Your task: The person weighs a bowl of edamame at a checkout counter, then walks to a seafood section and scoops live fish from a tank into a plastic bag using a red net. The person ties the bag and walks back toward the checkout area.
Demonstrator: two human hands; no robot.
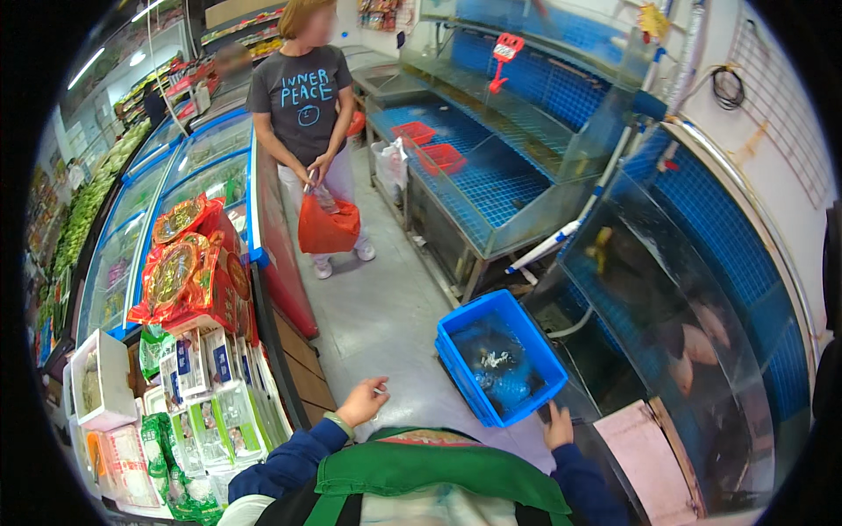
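My left hand (360,402) is held out over the grey floor with nothing in it, its fingers apart and slightly bent. A blue plastic crate (454,375) with dark water and white froth inside stands in front of me, beside the glass fish tanks. Close to the crate's lower right corner is my right hand (558,427). Its fingertips lie by the rim, and whether they touch or grip it cannot be told. A person in a grey T-shirt (309,85) stands farther off in the aisle, both hands on a red plastic bag (329,223).
On the right, a glass tank (612,309) holds fish, with a pink board (648,454) near me. Beyond the crate is a low tank (490,230) with red baskets (442,158). Freezers (197,158) and a counter of packaged goods (223,427) line the left.
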